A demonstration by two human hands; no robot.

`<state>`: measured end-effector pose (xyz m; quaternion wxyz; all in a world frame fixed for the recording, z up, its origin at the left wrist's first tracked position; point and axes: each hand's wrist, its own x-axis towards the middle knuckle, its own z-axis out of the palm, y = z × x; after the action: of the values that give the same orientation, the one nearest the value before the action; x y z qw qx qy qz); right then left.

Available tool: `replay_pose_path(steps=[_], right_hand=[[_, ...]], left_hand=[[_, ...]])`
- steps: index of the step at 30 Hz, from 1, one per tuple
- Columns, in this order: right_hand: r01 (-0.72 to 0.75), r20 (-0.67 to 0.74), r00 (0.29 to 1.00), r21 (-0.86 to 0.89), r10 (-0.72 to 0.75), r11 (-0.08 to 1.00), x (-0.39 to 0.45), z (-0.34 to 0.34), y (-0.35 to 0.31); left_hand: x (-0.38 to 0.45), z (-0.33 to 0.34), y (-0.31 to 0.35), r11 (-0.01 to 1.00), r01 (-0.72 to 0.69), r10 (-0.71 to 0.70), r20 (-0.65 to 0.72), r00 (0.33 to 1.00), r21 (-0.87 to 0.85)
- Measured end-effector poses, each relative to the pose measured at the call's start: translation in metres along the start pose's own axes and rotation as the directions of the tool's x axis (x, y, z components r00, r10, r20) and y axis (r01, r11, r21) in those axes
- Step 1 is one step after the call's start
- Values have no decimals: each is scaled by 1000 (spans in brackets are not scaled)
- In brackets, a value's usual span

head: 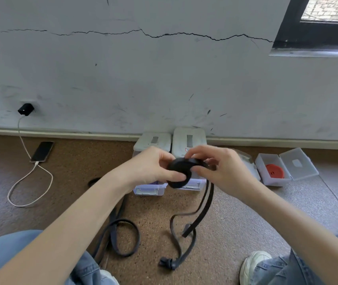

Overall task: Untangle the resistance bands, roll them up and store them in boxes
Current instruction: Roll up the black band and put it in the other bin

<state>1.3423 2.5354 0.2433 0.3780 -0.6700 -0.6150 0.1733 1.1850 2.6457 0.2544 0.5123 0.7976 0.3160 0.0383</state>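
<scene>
Open cork floor (157, 221) lies between the person's knees, crossed by a loose grey band (120, 233) on the left and a trailing black band (192, 223) on the right. Ahead, two closed boxes (170, 140) stand against the wall; an open box (275, 171) sits to their right.

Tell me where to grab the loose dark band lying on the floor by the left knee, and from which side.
Grip the dark band at its open loop, on the rounded far-right curve, coming straight down from above. That curve lies flat and apart from the black band being rolled, so fingers can pinch it without snagging the knot.
</scene>
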Motion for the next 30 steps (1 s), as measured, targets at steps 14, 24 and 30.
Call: replay_pose_path(steps=[14, 24, 30], right_hand=[[-237, 115, 971, 590, 210, 772, -3, 3, -7], [-197, 13, 979, 326, 204, 925, 2, -4, -1], [-178, 115, 981, 183, 159, 967, 2, -5, 3]], left_hand=[[3, 0, 11, 850, -224, 41, -363, 931, -477], [2, -4, -2, 983, -66, 46, -120, 992, -172], [1, 5, 3, 983, -178, 182, -90, 979, 56]])
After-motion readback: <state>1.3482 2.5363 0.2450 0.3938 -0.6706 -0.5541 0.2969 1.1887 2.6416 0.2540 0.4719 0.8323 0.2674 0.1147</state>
